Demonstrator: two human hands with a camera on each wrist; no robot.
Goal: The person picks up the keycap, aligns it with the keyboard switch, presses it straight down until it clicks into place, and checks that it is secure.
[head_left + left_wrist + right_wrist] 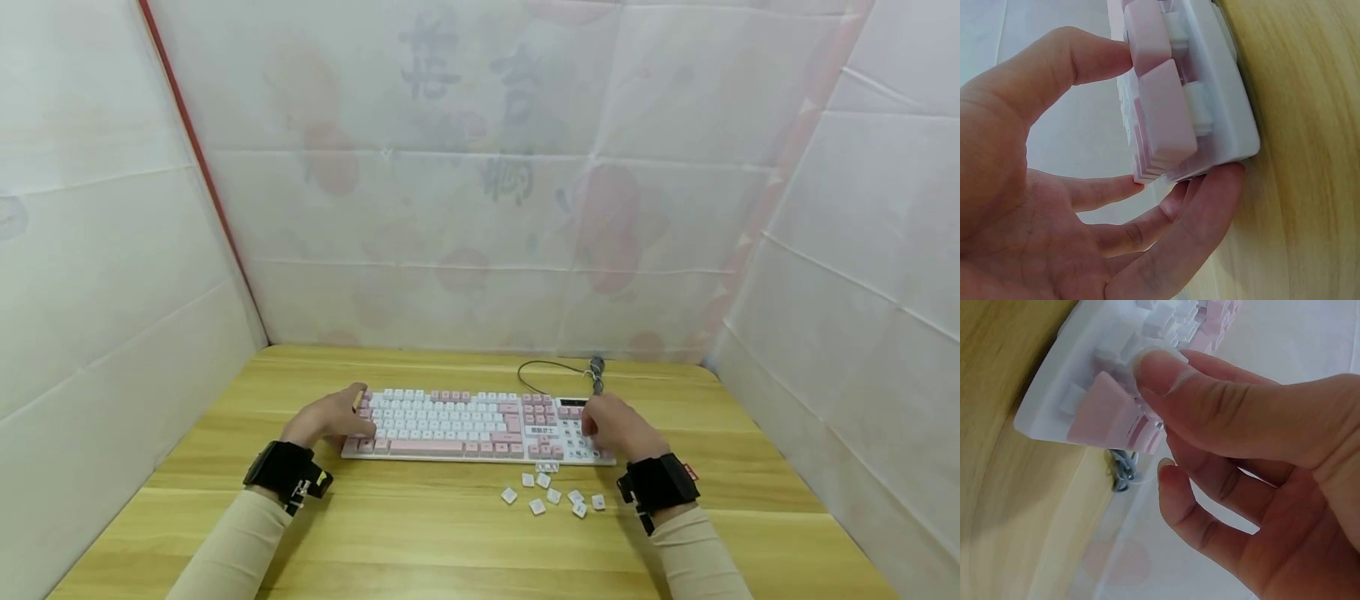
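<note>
A white and pink keyboard (pixel 457 447) lies on the wooden table, its long side toward me. At its left end, my left hand (pixel 333 417) holds it, the thumb on the pink keycaps (pixel 1163 115) and the other fingers spread along the side edge. Over the number pad at the right end is my right hand (pixel 618 425). Its thumb and index finger pinch a small white keycap (pixel 1175 354), mostly hidden behind the thumb. Beside those fingertips stands a tall pink keycap (pixel 1102 412). Several loose white keycaps (pixel 537 506) lie in front of the keyboard.
A tied grey cable (pixel 597 371) sits behind the keyboard's right end. A small clear piece (pixel 547 467) lies at the keyboard's front edge. Pale printed cloth walls (pixel 480 217) enclose the table (pixel 420 533) at the back and both sides.
</note>
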